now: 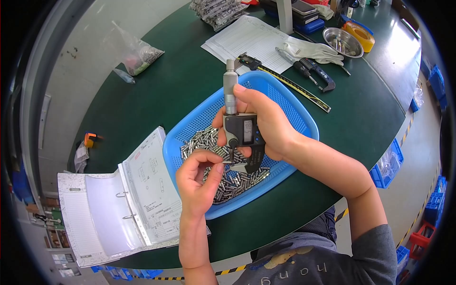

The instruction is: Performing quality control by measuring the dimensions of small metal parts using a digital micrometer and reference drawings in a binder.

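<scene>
My right hand (268,116) is wrapped round a digital outside micrometer (233,126), its thumb on the grey thimble. The micrometer stands upright with its small display facing me. Between thumb and forefinger, my left hand (199,178) pinches a small metal pin (227,162) at the micrometer's measuring gap. Whether the measuring faces touch the pin I cannot tell. Both hands are over a blue perforated plastic basket (309,124). Inside it lies a heap of similar shiny metal pins (237,186), partly hidden by my hands.
An open ring binder (152,185) with drawings lies left of the basket. Beyond it are a caliper (294,88), paper sheets (247,40), a second micrometer (313,71), white gloves (311,50) and a metal bowl (342,42). A plastic bag of parts (142,57) sits at the far left.
</scene>
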